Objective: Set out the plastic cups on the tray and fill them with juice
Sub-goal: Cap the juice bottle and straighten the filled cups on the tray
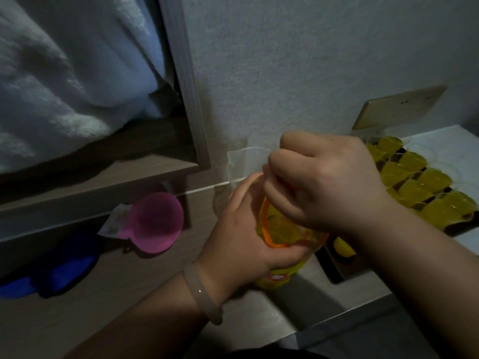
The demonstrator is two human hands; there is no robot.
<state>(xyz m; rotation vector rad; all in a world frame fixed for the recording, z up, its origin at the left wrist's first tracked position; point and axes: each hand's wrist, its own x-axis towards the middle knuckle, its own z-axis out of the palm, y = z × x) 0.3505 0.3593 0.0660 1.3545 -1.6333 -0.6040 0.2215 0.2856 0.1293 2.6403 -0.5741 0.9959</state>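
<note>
In the centre of the frame the left grip was curled around a yellow bottle on the counter, and the right grip was closed from above on the bottle's top. At the right, cups on the tray held yellow juice; a pink cup lay at the left.
</note>
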